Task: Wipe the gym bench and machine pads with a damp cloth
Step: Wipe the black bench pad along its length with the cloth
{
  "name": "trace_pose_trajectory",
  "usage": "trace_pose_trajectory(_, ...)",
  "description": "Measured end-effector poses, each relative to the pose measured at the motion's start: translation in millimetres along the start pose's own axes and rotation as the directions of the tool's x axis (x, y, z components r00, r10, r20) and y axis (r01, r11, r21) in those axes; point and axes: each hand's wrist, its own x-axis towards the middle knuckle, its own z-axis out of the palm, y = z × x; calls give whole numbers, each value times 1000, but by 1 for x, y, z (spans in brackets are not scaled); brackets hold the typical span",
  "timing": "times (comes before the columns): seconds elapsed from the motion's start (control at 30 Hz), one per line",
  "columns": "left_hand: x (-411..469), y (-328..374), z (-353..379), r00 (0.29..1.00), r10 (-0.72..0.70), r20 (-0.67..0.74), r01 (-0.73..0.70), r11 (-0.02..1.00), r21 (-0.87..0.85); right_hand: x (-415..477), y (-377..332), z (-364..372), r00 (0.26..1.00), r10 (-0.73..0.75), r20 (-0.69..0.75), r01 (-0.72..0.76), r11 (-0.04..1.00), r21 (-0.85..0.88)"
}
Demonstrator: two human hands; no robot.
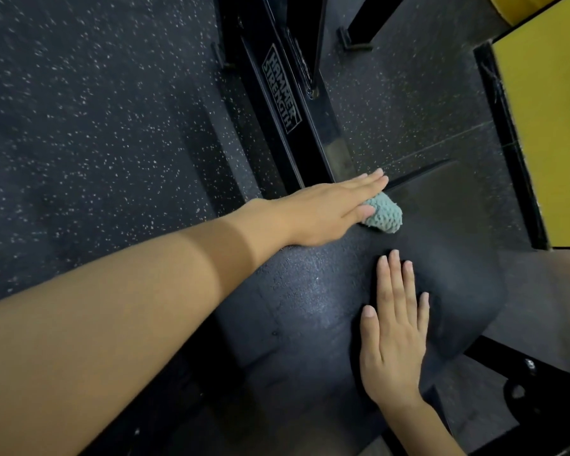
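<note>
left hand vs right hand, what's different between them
The left hand presses a teal cloth onto the far end of the pad; the right hand lies bare on the pad. The left hand reaches far out; the right hand rests nearer. Both lie flat, palm down.

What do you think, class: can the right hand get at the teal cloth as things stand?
Probably yes. The right hand lies flat on the pad, with only bare pad between it and the cloth. The left hand covers part of the cloth, though, leaving one end free.
</note>
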Motion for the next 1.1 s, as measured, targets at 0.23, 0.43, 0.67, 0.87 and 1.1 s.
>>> trace_pose_trajectory(0.23,-29,-4,-3,1000,20,18,-20,1000,-11,-1,0,-4,999,0,53,-1,1000,20)
trace_pose_trajectory(0.43,-65,-12,-3,1000,2,-15,-3,999,-49,-14,-48,4,994,-80,76,78,997,28)
trace_pose_trajectory(0.67,-121,-24,-4,997,-71,-16,69,993,-99,-47,-110,15,971,-207,120,210,978,-7)
trace_pose_trajectory(0.87,-130,-24,-3,992,-129,-14,128,990,-52,-49,-115,19,974,-187,126,195,979,-60)
trace_pose_trajectory(1.1,-76,-14,0,995,-82,-53,78,995,-64,-49,-115,18,969,-213,126,220,974,-48)
